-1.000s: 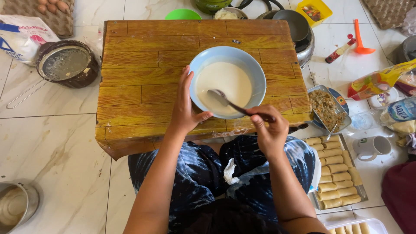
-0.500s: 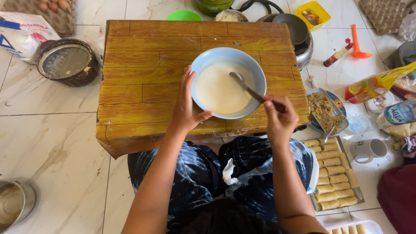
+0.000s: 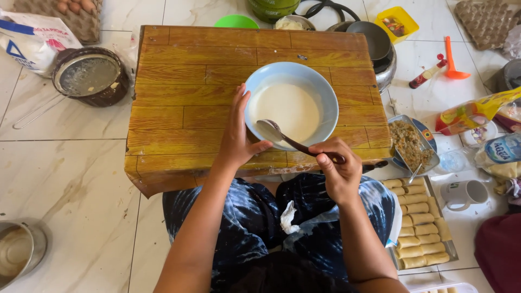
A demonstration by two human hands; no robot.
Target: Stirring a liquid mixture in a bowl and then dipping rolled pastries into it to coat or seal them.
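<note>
A light blue bowl (image 3: 325, 92) of pale batter (image 3: 287, 108) stands on a low wooden table (image 3: 179, 87). My left hand (image 3: 239, 135) grips the bowl's near left rim, thumb under its edge. My right hand (image 3: 339, 168) holds a dark-handled spoon (image 3: 282, 134) near the table's front edge. The spoon's bowl lies on the batter at the near rim. My legs in dark patterned cloth are under the table.
A tray of rolled pastries (image 3: 418, 222) and a dish of filling (image 3: 412, 144) lie on the floor at right, beside a white mug (image 3: 467, 194). A sieve (image 3: 89, 76) sits at left, a metal pot (image 3: 16, 255) at lower left, pans (image 3: 374, 38) behind the table.
The spoon has swept from the bowl's right side back to its near left rim. My right hand moved slightly toward me. My left hand stayed on the bowl.
</note>
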